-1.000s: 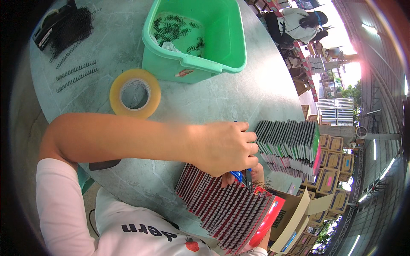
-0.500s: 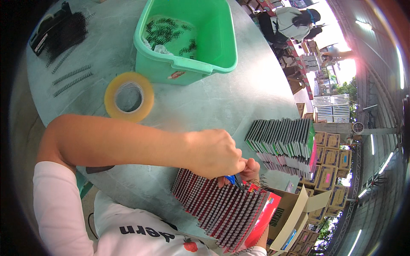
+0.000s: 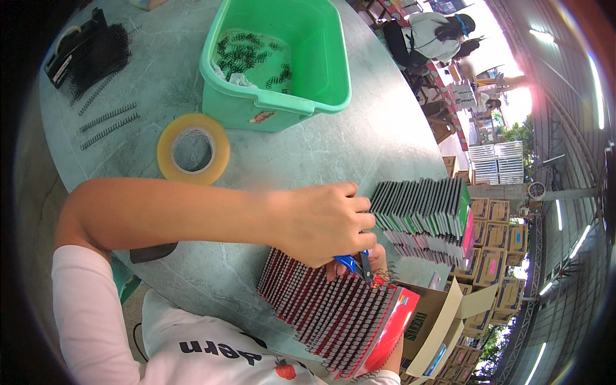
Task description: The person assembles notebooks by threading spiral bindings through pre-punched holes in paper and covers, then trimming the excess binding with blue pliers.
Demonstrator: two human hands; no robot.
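My left hand (image 3: 327, 221) reaches across from the left, closed around pliers with blue handles (image 3: 346, 262). The dark jaws of the pliers point down at the far edge of a row of red spiral notebooks (image 3: 327, 314). Beside the jaws, partly hidden, my right hand (image 3: 377, 258) has its fingers bent at the far end of the notebooks, by loose black wire ends. What those fingers grip is mostly covered. The notebooks stand close together, with their coil bindings facing up and a red cover at the right end.
A green tub (image 3: 276, 106) with short black coils stands at the back. A tape roll (image 3: 192, 149), long coils (image 3: 109, 122) and a black dispenser (image 3: 74, 48) lie left. To the right are stacked notebooks (image 3: 420, 215) and an open carton (image 3: 436, 327). People work far off.
My left hand has shifted slightly up and its fingers have loosened around the handles. More of the pliers' blue handle and dark jaws now shows. The notebooks stay in place.
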